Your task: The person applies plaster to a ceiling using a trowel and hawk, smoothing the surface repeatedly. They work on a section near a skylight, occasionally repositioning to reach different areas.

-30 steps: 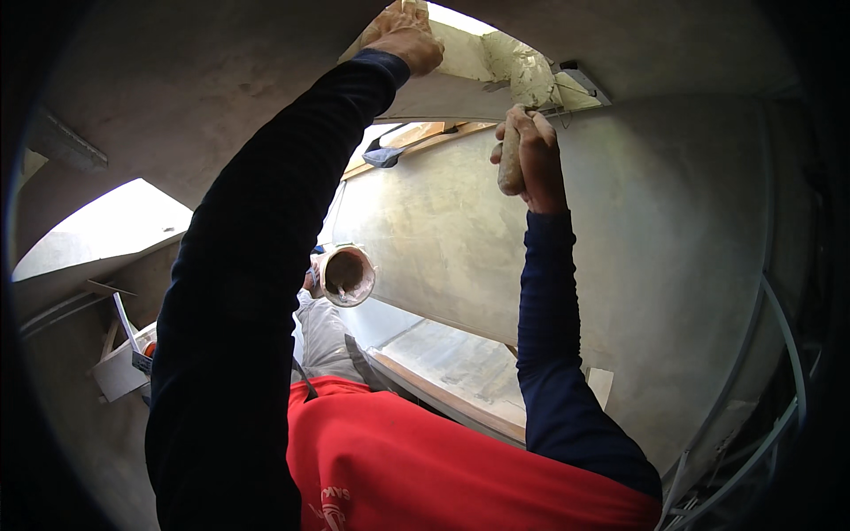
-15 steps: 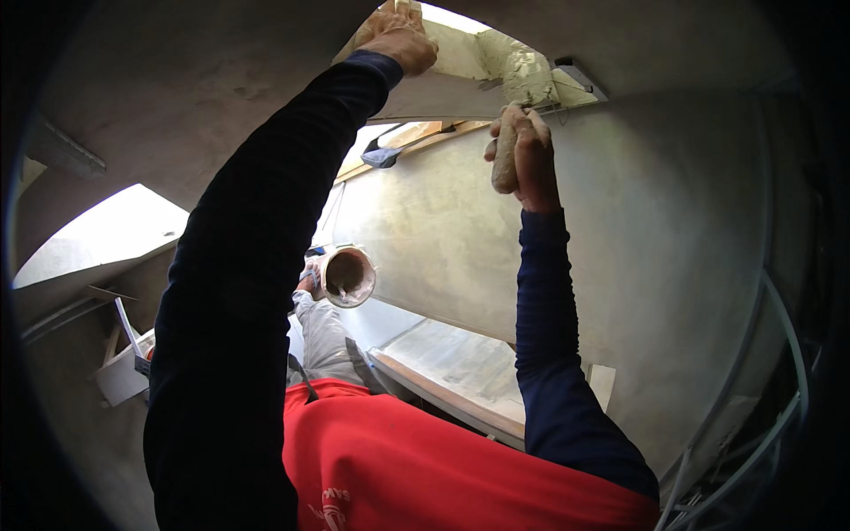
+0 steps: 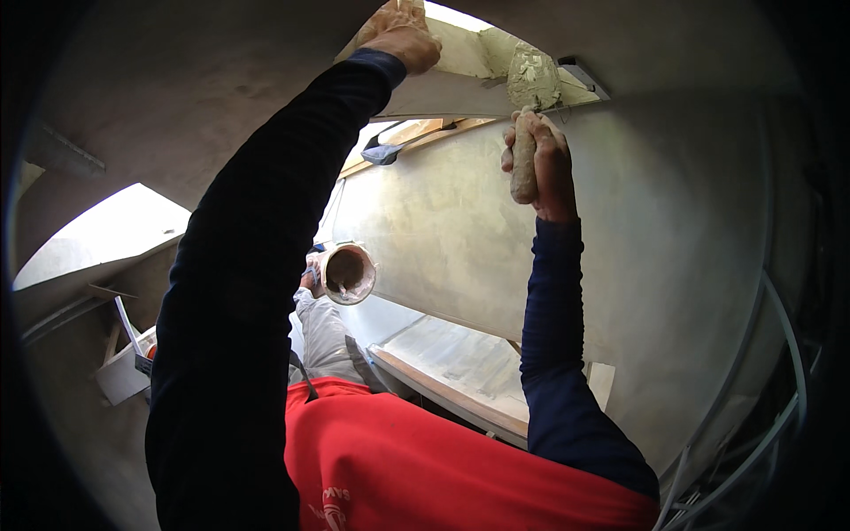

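My right hand (image 3: 553, 166) is closed round the thick, plaster-smeared handle of a trowel (image 3: 534, 78). The trowel's blade points upward and is coated with pale wet plaster, close to the edge of an opening overhead. At the top, my left hand (image 3: 403, 40) is raised with its fingers curled against a pale, plaster-covered surface beside the same opening (image 3: 460, 49). What those fingers grip, if anything, is cut off by the frame's upper edge. Both arms are stretched up in dark blue sleeves.
Below the opening, a plaster-smeared bucket (image 3: 348, 274) shows its mouth, with another person's hand (image 3: 310, 273) beside it. A smooth grey wall (image 3: 655, 239) rises on the right. A wood-edged ledge (image 3: 452, 385) runs beneath it. Metal tubing (image 3: 788, 332) stands at far right.
My right hand and the trowel have shifted slightly right and a little down, and the handle is more upright. My left hand is nearly in the same place.
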